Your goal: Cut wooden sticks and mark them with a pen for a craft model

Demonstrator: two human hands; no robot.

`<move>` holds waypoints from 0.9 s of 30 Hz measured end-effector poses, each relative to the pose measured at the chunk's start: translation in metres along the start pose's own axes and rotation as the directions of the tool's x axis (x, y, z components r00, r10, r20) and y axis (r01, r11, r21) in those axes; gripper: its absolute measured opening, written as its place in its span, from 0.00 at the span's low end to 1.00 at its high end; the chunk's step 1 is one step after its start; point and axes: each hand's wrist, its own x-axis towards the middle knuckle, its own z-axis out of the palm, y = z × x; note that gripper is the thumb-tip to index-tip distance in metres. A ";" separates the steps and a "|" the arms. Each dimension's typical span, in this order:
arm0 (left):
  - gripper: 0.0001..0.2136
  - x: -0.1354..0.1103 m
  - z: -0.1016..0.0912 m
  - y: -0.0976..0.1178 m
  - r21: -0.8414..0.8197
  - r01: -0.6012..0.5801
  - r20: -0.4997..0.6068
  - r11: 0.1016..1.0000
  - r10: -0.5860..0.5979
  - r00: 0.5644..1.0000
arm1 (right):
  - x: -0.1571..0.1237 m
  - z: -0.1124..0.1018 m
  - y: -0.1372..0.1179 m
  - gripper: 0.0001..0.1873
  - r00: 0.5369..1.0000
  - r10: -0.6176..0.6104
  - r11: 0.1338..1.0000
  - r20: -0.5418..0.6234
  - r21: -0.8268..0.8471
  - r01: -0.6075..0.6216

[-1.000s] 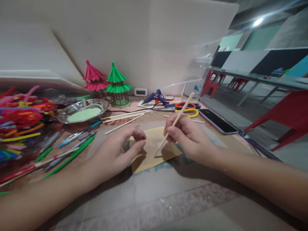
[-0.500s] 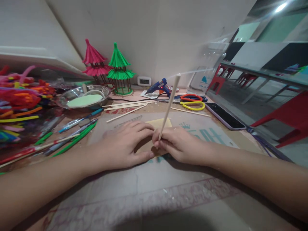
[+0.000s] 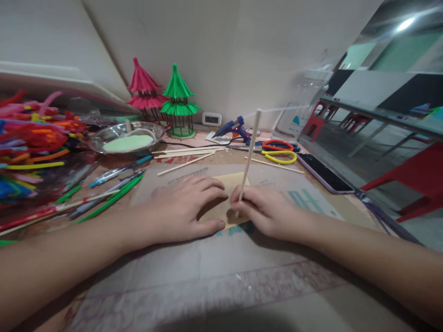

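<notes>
Between the fingertips and thumb of my right hand [image 3: 266, 207], a thin round wooden stick [image 3: 251, 152] stands nearly upright, leaning slightly right at the top. Its lower end is close to a small yellow sheet [image 3: 238, 179], but whether it touches is hard to see. My left hand [image 3: 187, 207] rests over the left part of that sheet, fingers stretched and thumb apart. The hands partly cover the sheet, which lies on a printed translucent plastic cover [image 3: 194, 281].
Behind the hands lie loose wooden sticks [image 3: 187, 159], a blue glue gun [image 3: 231, 127], scissors [image 3: 280, 157] and a phone [image 3: 325, 174]. Pink [image 3: 143, 83] and green [image 3: 178, 92] pipe-cleaner towers stand near the wall. Left are a metal bowl [image 3: 157, 133], pens [image 3: 114, 175] and pipe cleaners [image 3: 34, 133].
The whole view has shifted a little. My right hand, with the wooden stick, has moved slightly right, away from my left hand. The left hand stays over the sheet.
</notes>
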 end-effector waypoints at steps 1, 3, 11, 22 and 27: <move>0.20 0.000 0.000 0.000 -0.005 0.000 -0.012 1.000 0.000 1.000 | 0.001 0.000 -0.001 0.09 1.000 -0.019 1.000 0.001 0.019 0.019; 0.20 -0.002 0.001 -0.002 -0.001 0.008 -0.026 1.000 -0.008 1.000 | 0.003 0.001 -0.003 0.08 0.999 -0.039 0.999 0.013 0.024 0.039; 0.21 -0.005 0.004 -0.008 0.027 -0.001 -0.037 1.000 0.002 0.999 | 0.004 0.000 -0.004 0.08 0.997 -0.078 0.997 0.022 0.029 0.078; 0.21 -0.003 0.001 -0.007 0.049 0.052 -0.027 0.997 -0.050 0.998 | 0.011 0.002 -0.001 0.09 0.999 -0.019 0.999 0.041 -0.033 0.020; 0.20 -0.004 0.003 -0.010 0.051 0.031 -0.044 0.998 -0.029 0.999 | 0.008 0.001 -0.007 0.09 0.996 -0.059 0.996 0.071 0.064 0.054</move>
